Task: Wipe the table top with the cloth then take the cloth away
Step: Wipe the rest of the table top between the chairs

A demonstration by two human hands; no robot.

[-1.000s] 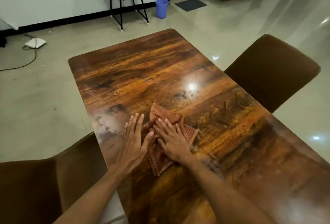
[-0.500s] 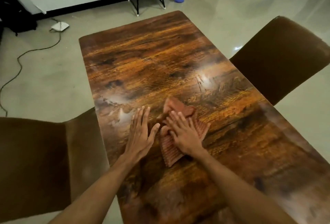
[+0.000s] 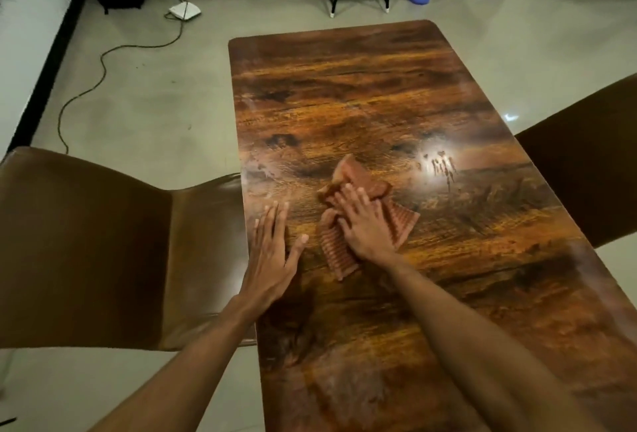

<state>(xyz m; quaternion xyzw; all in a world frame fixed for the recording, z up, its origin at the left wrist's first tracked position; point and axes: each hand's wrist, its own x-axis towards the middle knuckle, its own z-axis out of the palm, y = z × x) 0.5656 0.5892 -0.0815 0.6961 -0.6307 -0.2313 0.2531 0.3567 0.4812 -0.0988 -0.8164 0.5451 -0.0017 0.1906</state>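
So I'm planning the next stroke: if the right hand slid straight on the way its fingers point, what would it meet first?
The right hand lies flat on the cloth, fingers pointing up-left toward the far end. Ahead, only bare table top shows, so the way looks free to the far edge.

Cloth (image 3: 401, 224) middle hidden under right hand (image 3: 365, 228); right chair (image 3: 582, 169) cut by frame edge

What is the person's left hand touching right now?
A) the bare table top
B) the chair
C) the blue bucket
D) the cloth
A: the left hand lies flat on the bare table top, beside the cloth, which only the right hand presses.
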